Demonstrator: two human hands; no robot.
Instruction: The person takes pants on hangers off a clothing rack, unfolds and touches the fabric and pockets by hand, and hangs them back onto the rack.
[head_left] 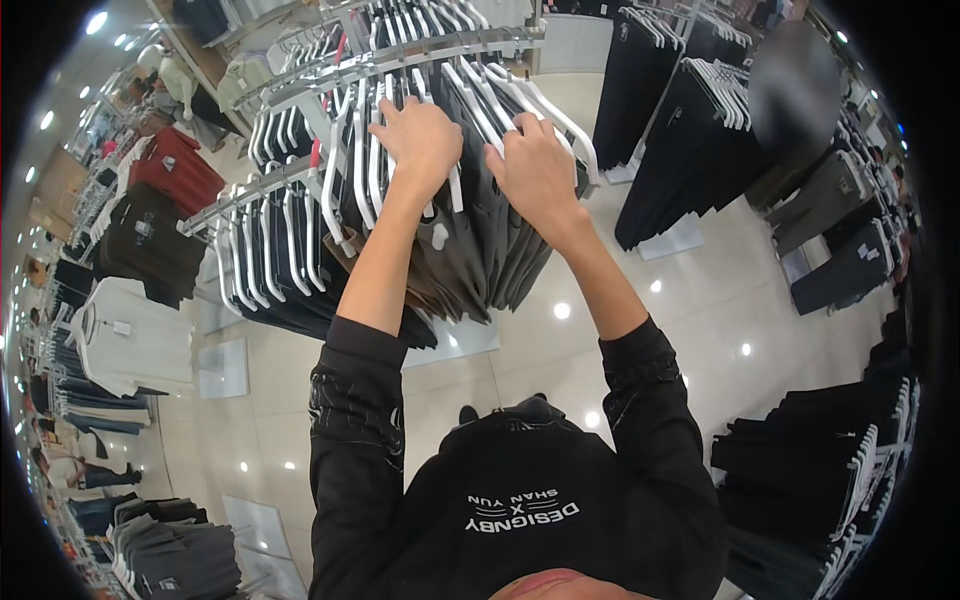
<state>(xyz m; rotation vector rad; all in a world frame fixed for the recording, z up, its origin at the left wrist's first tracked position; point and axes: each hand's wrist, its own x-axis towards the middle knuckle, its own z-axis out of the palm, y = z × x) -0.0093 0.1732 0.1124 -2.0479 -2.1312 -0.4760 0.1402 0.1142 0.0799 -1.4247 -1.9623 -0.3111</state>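
Left hand point(422, 148): grip part open, touching white hangers point(375, 160)
Right hand point(540, 172): bent on hangers (I can't tell how tight)
Clothes point(485, 240): hang below

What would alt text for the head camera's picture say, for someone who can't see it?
Seen from above, a person's left hand and right hand are on white hangers holding dark and brown garments on a metal rack in a clothing shop. More clothes hang around them, including a white top at left, above a glossy floor.
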